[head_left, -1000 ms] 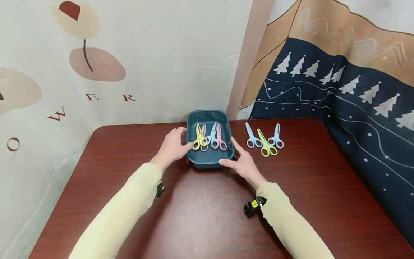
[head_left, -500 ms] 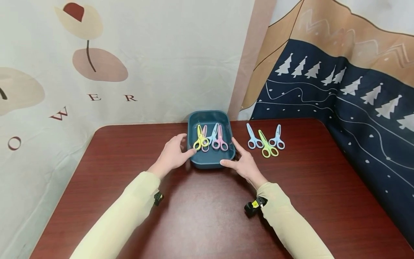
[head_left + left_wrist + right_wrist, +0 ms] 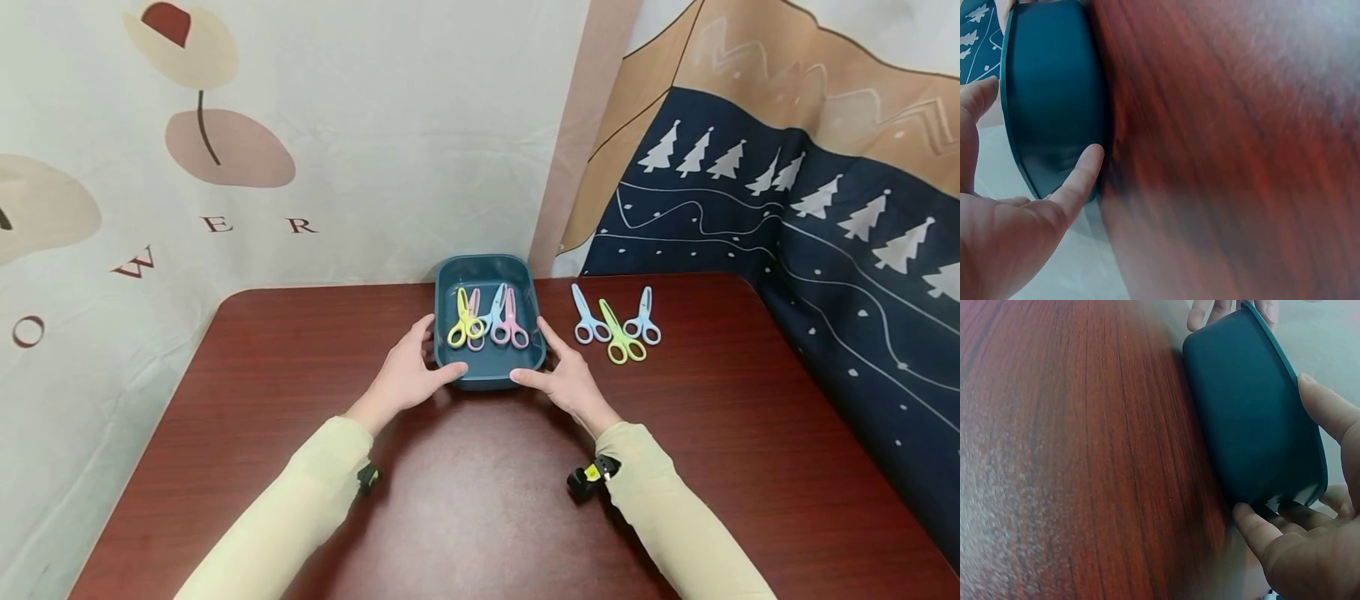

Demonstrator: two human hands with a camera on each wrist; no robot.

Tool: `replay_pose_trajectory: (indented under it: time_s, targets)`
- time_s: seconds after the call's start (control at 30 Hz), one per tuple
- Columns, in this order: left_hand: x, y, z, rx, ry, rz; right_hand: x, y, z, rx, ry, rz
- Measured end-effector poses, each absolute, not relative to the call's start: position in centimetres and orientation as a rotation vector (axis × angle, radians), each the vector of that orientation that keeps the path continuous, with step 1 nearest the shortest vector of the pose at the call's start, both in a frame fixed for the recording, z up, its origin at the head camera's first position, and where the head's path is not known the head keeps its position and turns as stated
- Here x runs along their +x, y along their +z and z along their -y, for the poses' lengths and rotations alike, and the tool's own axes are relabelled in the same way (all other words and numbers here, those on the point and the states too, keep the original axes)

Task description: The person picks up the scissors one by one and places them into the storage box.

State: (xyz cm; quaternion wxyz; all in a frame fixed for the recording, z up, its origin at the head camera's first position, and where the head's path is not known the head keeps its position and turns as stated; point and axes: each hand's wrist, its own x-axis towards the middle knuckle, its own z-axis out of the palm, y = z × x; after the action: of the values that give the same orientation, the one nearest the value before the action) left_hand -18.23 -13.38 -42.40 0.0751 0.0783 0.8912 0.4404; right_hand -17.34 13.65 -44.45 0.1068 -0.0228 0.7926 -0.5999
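Observation:
A dark teal plastic bin (image 3: 487,384) stands at the table's back edge. Inside lie a yellow pair of scissors (image 3: 461,315), a blue pair (image 3: 496,305) and two pink pairs, one of them on the right (image 3: 511,310). My left hand (image 3: 407,372) holds the bin's front left corner, thumb by the front rim and fingers along the left side. At the front right corner my right hand (image 3: 572,380) grips it likewise. In the right wrist view the thumb (image 3: 1329,409) meets the rim of the bin (image 3: 1247,412), while the other fingers reach the end wall.
Right of the bin, two blue pairs of scissors (image 3: 587,317) (image 3: 642,318) and a green pair (image 3: 618,333) lie on the reddish-brown table (image 3: 480,500). A pale printed cloth (image 3: 375,150) hangs behind, and a dark blue tree-patterned cloth (image 3: 697,217) borders the right.
My left hand has slid toward me along the bin's left side, its thumb now at the front rim. The right hand, the bin and the scissors have stayed in place.

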Motion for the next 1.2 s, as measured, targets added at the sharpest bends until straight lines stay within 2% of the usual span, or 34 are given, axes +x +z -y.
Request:
replay_pose_trajectory:
  time_s: [0.5,1.2]
  targets:
    - [-17.4,-43.5,12.6,0.210,1.541,-2.555,-17.6,-44.8,-13.7,-0.095,-1.776,-2.325]
    - [-16.8,-43.8,11.7,0.059,1.396,-2.672,-17.4,-45.0,-13.8,-0.116,-1.791,-2.329]
